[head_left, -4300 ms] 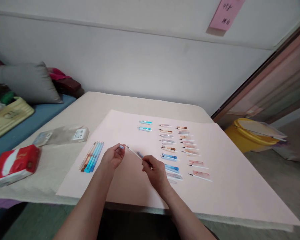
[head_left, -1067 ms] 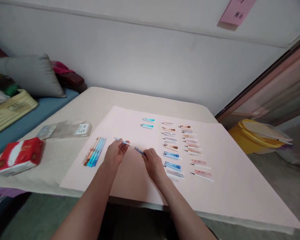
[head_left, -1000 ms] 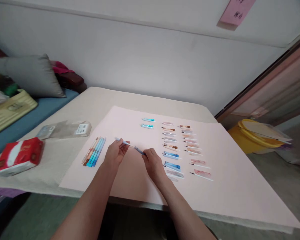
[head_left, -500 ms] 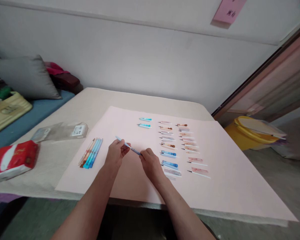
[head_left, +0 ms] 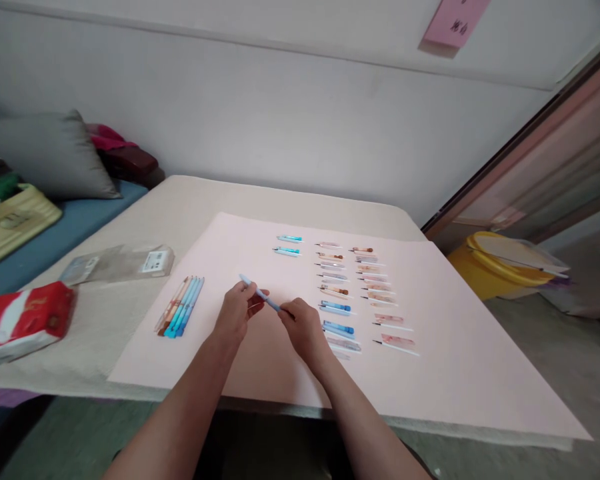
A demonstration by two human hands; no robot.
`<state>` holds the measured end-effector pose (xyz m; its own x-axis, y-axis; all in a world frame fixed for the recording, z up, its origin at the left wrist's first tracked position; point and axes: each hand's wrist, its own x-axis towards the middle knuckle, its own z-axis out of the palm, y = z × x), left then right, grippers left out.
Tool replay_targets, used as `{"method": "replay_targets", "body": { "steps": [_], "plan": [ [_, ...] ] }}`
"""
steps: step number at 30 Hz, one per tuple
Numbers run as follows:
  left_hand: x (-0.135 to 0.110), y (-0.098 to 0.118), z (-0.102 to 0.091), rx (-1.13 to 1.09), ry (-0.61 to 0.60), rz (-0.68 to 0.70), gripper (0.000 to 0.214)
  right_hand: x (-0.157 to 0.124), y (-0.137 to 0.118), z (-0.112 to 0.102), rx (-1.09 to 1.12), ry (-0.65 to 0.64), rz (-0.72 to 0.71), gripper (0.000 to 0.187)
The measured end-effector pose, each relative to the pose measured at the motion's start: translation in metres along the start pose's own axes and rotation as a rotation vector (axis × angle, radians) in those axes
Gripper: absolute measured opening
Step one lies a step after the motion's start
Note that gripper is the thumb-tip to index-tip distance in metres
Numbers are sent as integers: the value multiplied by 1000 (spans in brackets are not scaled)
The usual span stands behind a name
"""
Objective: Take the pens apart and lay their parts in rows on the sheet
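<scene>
A light blue pen [head_left: 261, 294] is held between both hands above a pale pink sheet [head_left: 450, 380]. My left hand [head_left: 237, 312] pinches its upper part, and my right hand [head_left: 301, 325] is closed on its lower end. Left of my left hand lies a tight group of whole pens [head_left: 180, 307], orange and blue. To the right of my right hand, rows of taken-apart pen pieces [head_left: 353, 293] lie on the sheet, with two blue pieces [head_left: 289, 244] set apart farther back.
A clear plastic packet [head_left: 117, 263] and a red tissue pack [head_left: 25, 321] lie on the beige table at the left. A grey pillow [head_left: 45, 157] sits on a blue mat beyond. A yellow bin [head_left: 500, 269] stands on the floor at right.
Earlier my hands held a thin white refill apart from the blue barrel. Now they are closer together on one blue pen, which has tilted steeper.
</scene>
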<state>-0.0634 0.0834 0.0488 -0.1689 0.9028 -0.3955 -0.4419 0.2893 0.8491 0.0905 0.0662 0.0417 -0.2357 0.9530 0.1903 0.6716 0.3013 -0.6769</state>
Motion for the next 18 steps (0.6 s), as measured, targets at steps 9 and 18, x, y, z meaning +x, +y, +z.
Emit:
{"method": "replay_targets", "body": {
  "steps": [9,18],
  "plan": [
    [-3,-2,2,-84,-51,-30,17,-6,-7,5,-183,13,36,10],
    [2,-1,-2,-122,-81,-16,15,0,-7,2,244,-68,166,23]
  ]
}}
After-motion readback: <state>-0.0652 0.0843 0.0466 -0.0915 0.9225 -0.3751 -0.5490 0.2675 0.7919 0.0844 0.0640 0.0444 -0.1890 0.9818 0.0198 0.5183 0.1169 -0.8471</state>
